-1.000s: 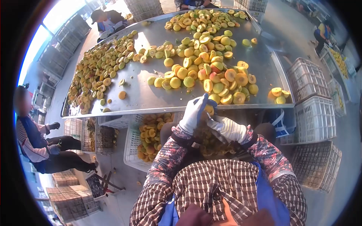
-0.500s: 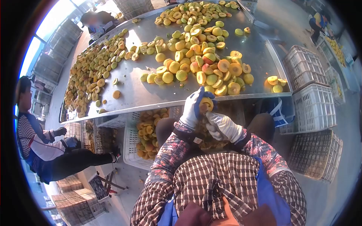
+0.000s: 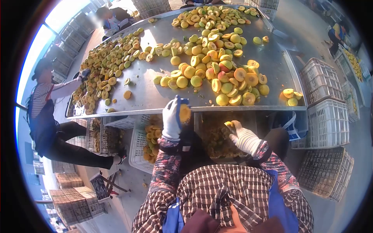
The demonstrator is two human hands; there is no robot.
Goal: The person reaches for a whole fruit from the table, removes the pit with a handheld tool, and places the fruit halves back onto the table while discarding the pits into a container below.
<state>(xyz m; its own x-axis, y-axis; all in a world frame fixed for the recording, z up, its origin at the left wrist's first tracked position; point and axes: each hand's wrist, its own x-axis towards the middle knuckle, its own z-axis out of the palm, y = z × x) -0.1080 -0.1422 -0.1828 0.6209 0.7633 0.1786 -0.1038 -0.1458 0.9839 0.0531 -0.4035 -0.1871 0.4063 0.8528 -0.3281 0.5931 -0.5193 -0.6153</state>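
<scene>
My left hand [image 3: 171, 121], in a white and blue glove, is closed around a yellow peach half [image 3: 185, 113] just below the table's near edge. My right hand [image 3: 247, 139], gloved in white, is apart from it to the right, its fingertips pinching a small yellow piece [image 3: 229, 124]; I cannot tell whether it is fruit or part of a tool. Between and below the hands is a container [image 3: 198, 130] with brownish scraps. Cut and whole peaches [image 3: 217, 58] are heaped on the metal table [image 3: 151, 93] ahead.
A white crate [image 3: 136, 149] of peach halves stands below my left hand. Stacked plastic crates [image 3: 328, 122] are at the right, beside a blue bag [image 3: 291, 126]. A co-worker [image 3: 44, 105] stands at the left, one arm over the table, near a folding stool [image 3: 105, 185].
My hands have moved apart, the left going left with the peach half, the right drawing right and down. The co-worker at the left has risen from sitting and reached onto the table.
</scene>
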